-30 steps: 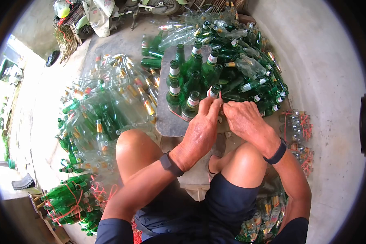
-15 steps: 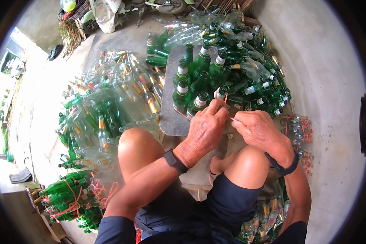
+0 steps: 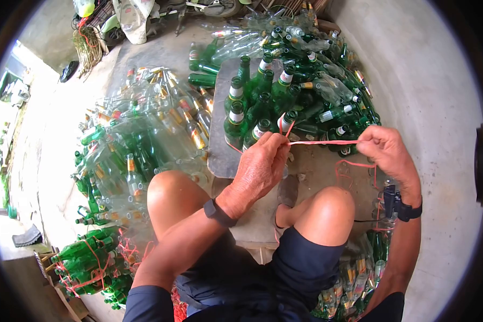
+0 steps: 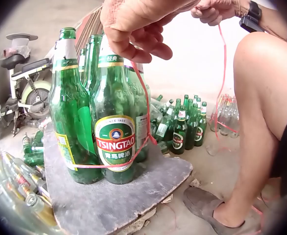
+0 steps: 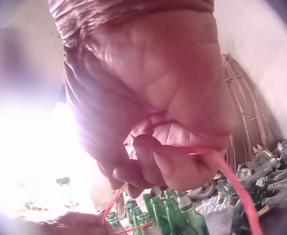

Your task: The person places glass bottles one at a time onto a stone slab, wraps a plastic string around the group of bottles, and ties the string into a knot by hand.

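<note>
A cluster of green beer bottles [image 3: 235, 129] stands upright on a grey board [image 3: 220, 165]. One label in the left wrist view reads Tsingtao. Red plastic twine [image 3: 324, 142] runs around the bottles low down, then rises at the near right corner to the hands. Close over the nearest bottle necks, my left hand [image 3: 260, 163] pinches the twine at its fingertips. Off to the right, my right hand [image 3: 386, 153] grips the same twine with curled fingers, and the stretch between both hands is taut. A loose tail [image 5: 236, 186] of twine hangs from the right hand.
Loose clear and green bottles [image 3: 145, 145] lie heaped to the left, with another heap [image 3: 327, 80] behind and right of the board. Tied bundles of green bottles [image 3: 88, 260] sit at the lower left. A concrete wall [image 3: 434, 134] rises on the right; a shoe [image 4: 207, 208] is near the board.
From close beside the left hand, my right hand has moved out to the right, drawing the twine into a long straight line. The left hand stays near the bottle necks.
</note>
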Demonstrator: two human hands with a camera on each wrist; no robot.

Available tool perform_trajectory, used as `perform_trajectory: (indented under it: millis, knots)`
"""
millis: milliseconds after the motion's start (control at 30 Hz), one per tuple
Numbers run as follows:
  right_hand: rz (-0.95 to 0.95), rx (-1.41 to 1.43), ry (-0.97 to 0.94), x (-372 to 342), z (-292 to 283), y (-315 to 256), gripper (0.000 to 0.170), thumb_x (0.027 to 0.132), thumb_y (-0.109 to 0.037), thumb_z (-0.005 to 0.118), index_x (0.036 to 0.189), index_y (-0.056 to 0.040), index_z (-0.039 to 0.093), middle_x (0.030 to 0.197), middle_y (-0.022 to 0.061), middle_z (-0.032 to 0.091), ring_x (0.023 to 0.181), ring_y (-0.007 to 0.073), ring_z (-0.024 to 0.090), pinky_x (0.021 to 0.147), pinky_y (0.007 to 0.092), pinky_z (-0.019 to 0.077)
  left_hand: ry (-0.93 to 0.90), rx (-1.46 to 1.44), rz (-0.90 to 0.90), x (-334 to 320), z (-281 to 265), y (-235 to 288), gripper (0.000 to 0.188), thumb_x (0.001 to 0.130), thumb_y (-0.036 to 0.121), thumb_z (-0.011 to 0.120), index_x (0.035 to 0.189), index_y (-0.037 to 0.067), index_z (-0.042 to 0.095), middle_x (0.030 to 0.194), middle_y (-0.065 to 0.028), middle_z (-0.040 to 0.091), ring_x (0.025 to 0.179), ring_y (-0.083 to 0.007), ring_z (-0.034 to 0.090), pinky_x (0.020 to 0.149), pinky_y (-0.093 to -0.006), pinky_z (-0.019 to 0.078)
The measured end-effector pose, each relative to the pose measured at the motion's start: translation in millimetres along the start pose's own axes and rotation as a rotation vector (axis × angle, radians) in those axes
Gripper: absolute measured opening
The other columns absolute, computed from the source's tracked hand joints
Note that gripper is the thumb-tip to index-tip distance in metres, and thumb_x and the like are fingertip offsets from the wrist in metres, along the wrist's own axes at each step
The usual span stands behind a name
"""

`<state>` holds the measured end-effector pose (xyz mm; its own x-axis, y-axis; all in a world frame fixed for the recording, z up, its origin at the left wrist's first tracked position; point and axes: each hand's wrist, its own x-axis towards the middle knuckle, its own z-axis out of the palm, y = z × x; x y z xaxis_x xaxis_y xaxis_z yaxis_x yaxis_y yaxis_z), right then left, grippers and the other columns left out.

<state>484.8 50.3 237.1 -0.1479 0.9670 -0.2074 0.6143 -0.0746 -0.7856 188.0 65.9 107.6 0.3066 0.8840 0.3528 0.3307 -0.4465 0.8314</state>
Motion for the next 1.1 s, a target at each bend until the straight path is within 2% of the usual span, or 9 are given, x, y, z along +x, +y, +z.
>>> perform_trajectory:
  millis: [33,100,200,433,500,767,900,1033,1100]
  knots:
    - [-0.003,0.044,0.014,-1,-8,2,0.010,0.094,-0.008,0.072,0.088,-0.0010,0.067,0.076,-0.0062,0.059,0.068,0.0011,0.050,0.058,0.0223,0.0401,0.000,-0.001,0.001,0,0,-1,0.010,0.100,0.006,0.063,0.109,0.000,0.064,0.092,-0.0160,0.064,0.080,-0.0333,0.070,0.069,-0.0394,0.0556]
    - [0.027,0.086,0.037,-5,-23,1,0.012,0.094,-0.010,0.072,0.087,-0.0020,0.067,0.075,-0.0065,0.058,0.066,0.0009,0.048,0.057,0.0223,0.0377,-0.038,-0.107,-0.109,-1,2,-6,0.013,0.104,0.008,0.061,0.111,-0.002,0.063,0.093,-0.0155,0.068,0.079,-0.0250,0.074,0.068,-0.0366,0.0567]
    - [0.067,0.090,0.043,-6,-50,12,0.015,0.095,-0.014,0.071,0.085,-0.0039,0.066,0.072,-0.0072,0.056,0.063,0.0006,0.044,0.055,0.0225,0.0334,-0.056,-0.123,-0.132,-1,0,-10,0.015,0.106,0.011,0.059,0.112,-0.003,0.062,0.092,-0.0152,0.071,0.079,-0.0198,0.075,0.068,-0.0351,0.0577]
    - [0.148,-0.053,0.037,-1,-88,12,0.021,0.095,-0.021,0.072,0.082,-0.0061,0.063,0.068,-0.0095,0.049,0.057,-0.0002,0.037,0.049,0.0229,0.0268,-0.066,-0.187,-0.199,-2,-8,-4,0.017,0.108,0.012,0.055,0.112,-0.004,0.059,0.084,-0.0118,0.069,0.077,-0.0174,0.073,0.069,-0.0336,0.0563]
    - [0.179,-0.092,0.075,4,-95,10,0.022,0.094,-0.022,0.073,0.082,-0.0068,0.062,0.067,-0.0098,0.047,0.055,-0.0002,0.036,0.048,0.0231,0.0254,-0.081,-0.318,-0.297,0,-14,4,0.017,0.109,0.013,0.054,0.110,-0.003,0.058,0.083,-0.0098,0.067,0.076,-0.0158,0.071,0.069,-0.0328,0.0553]
    - [0.206,-0.209,0.136,21,-138,37,0.030,0.095,-0.035,0.074,0.083,-0.0094,0.065,0.062,-0.0104,0.042,0.051,0.0013,0.034,0.045,0.0231,0.0260,-0.063,-0.495,-0.396,-2,-25,12,0.024,0.111,0.021,0.051,0.108,-0.002,0.057,0.079,-0.0050,0.066,0.076,-0.0116,0.066,0.070,-0.0304,0.0518]
    - [0.185,-0.219,0.169,43,-109,21,0.033,0.097,-0.038,0.072,0.085,-0.0078,0.069,0.063,-0.0099,0.042,0.053,0.0015,0.035,0.047,0.0233,0.0251,-0.060,-0.553,-0.423,-4,-28,9,0.029,0.113,0.026,0.049,0.107,-0.001,0.058,0.079,-0.0036,0.066,0.075,-0.0098,0.063,0.068,-0.0290,0.0492]
    - [0.008,-0.214,0.224,78,-61,3,0.032,0.101,-0.034,0.067,0.090,-0.0049,0.072,0.066,-0.0093,0.044,0.059,0.0022,0.038,0.053,0.0232,0.0278,-0.008,-0.630,-0.489,-6,-30,2,0.028,0.113,0.026,0.049,0.107,0.001,0.059,0.081,-0.0030,0.066,0.075,-0.0109,0.063,0.071,-0.0294,0.0514]
    - [-0.072,-0.180,0.229,98,-44,-4,0.032,0.102,-0.033,0.066,0.091,-0.0040,0.073,0.066,-0.0091,0.044,0.061,0.0026,0.038,0.055,0.0233,0.0291,0.099,-0.756,-0.583,-5,-31,-2,0.025,0.112,0.024,0.049,0.106,0.002,0.060,0.083,-0.0029,0.065,0.076,-0.0121,0.064,0.074,-0.0302,0.0542]
